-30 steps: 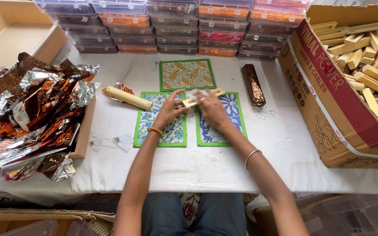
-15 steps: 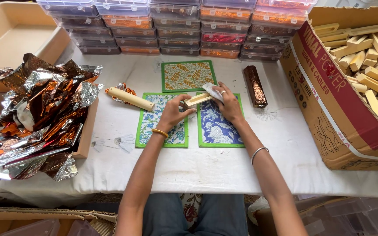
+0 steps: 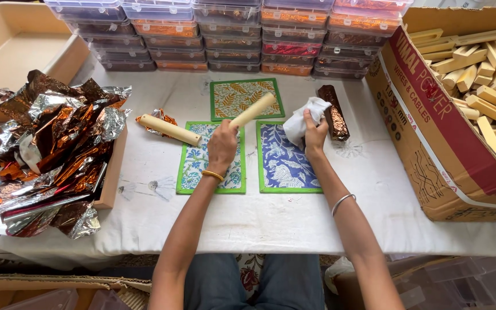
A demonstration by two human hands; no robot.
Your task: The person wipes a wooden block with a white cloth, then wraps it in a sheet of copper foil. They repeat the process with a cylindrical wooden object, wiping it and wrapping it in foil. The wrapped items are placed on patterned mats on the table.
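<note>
White cloth covers the surface (image 3: 271, 218), and stacked clear plastic boxes of bright foil-wrapped pieces (image 3: 231, 34) line its far edge. At the far left sits an empty tan cardboard tray (image 3: 12, 46), and nearer lies a crumpled heap of copper and silver foil sheets (image 3: 47, 149). Right of the heap, a pale cream stick (image 3: 170, 130) rests on the cloth with a scrap of orange foil (image 3: 159, 116) under its far end. Three patterned paper squares lie in the middle: a green-edged floral one (image 3: 196, 166) on the left, a blue floral one (image 3: 285, 166) beside it, and a yellow-leaf one (image 3: 237, 99) farther back. The left hand (image 3: 222, 146) hovers over the green-edged square, its fingers wrapped around the near end of a second pale cream stick (image 3: 254, 110), which slants up and to the right over the yellow-leaf square. The right hand (image 3: 315, 135) is above the blue square's far right corner, fingers pinched on a bunched white cloth (image 3: 305, 117). Just right of that cloth lies a dark brown foil-wrapped bar (image 3: 333, 112). At the far right, a large open cardboard carton (image 3: 431, 143) with a red side holds many pale wooden blocks (image 3: 483, 63).
</note>
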